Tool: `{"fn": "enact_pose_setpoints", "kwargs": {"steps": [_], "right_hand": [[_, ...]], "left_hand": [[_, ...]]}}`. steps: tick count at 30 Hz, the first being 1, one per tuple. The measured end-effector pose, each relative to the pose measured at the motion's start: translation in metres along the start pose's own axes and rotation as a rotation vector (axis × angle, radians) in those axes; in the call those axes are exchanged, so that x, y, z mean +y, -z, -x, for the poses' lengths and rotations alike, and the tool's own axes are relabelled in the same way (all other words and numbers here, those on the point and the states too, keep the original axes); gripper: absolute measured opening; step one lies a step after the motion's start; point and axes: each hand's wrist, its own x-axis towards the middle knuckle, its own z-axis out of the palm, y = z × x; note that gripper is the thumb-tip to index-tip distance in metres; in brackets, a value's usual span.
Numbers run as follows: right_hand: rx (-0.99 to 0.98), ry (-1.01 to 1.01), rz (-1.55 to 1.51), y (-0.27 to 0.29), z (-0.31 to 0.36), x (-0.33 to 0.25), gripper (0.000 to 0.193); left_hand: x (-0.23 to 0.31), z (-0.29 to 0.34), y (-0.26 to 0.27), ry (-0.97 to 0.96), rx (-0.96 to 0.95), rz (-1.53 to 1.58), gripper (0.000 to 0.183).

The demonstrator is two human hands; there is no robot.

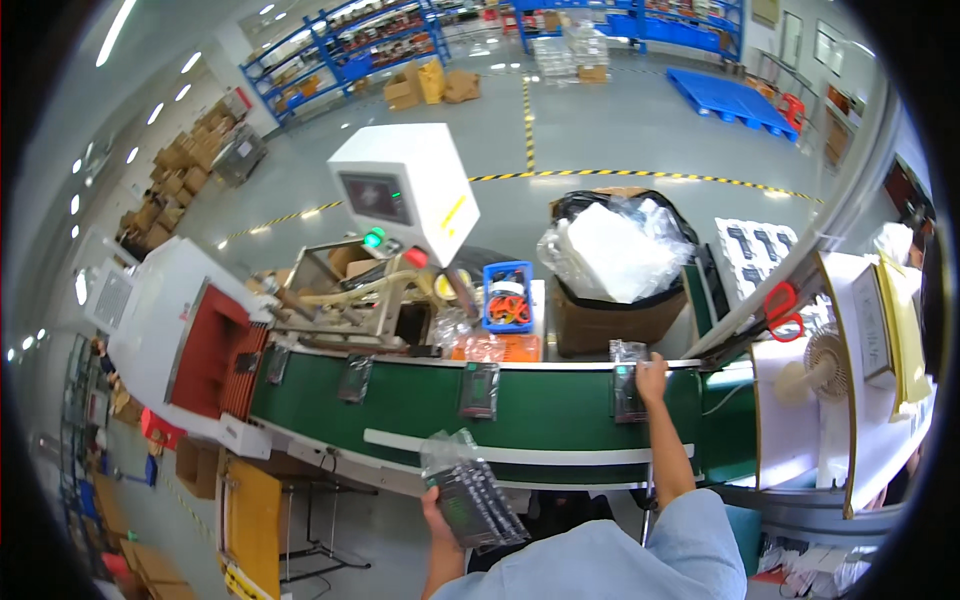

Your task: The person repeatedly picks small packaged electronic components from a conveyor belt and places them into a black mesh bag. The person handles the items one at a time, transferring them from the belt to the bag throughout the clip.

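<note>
My left hand [437, 517] grips a stack of flat dark packages in clear plastic bags [478, 500], held tilted in front of the green conveyor belt [540, 390]. At the belt's right part, my right hand [652, 378] has its fingers closed on the right edge of a single bagged dark package [629, 393]. That package lies on the belt or just over it; I cannot tell which. Farther left on the belt lie another bagged package [479, 390], a similar bagged item [355, 379] and a smaller-looking bagged one [277, 365].
A white machine with a red opening [205, 345] stands at the belt's left end. Behind the belt are a white control box [405, 190], a blue bin [487, 320] and a carton lined with black plastic [610, 325]. Red scissors [783, 305] hang at the right, near a fan [822, 362].
</note>
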Motion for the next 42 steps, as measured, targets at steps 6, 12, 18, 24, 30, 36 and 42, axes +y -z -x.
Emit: {"fn": "enact_pose_setpoints", "kwargs": {"steps": [6, 12, 18, 24, 30, 36, 42], "right_hand": [[-0.801, 0.205, -0.493, 0.045, 0.095, -0.112, 0.026], [-1.389, 0.266, -0.593, 0.100, 0.197, -0.208, 0.028], [-1.384, 0.161, -0.626, 0.080, 0.214, -0.206, 0.025], [-1.326, 0.209, -0.653, 0.081, 0.223, -0.197, 0.020], [-1.346, 0.288, -0.518, 0.103, 0.213, -0.202, 0.019], [-1.299, 0.543, -0.555, 0.129, 0.209, -0.209, 0.023], [-1.181, 0.365, -0.565, 0.129, 0.179, -0.172, 0.022]], "left_hand": [[0.005, 0.005, 0.004, 0.119, -0.002, 0.075, 0.045], [0.012, 0.025, -0.011, 0.223, -0.130, -0.008, 0.050], [0.013, 0.034, 0.006, 0.209, -0.072, -0.057, 0.049], [0.004, 0.044, 0.012, 0.279, -0.107, 0.040, 0.050], [0.009, 0.044, 0.007, 0.185, -0.088, 0.001, 0.053], [0.019, 0.035, 0.002, 0.048, -0.102, -0.026, 0.057], [0.050, 0.025, -0.029, -0.070, -0.171, 0.134, 0.064]]}}
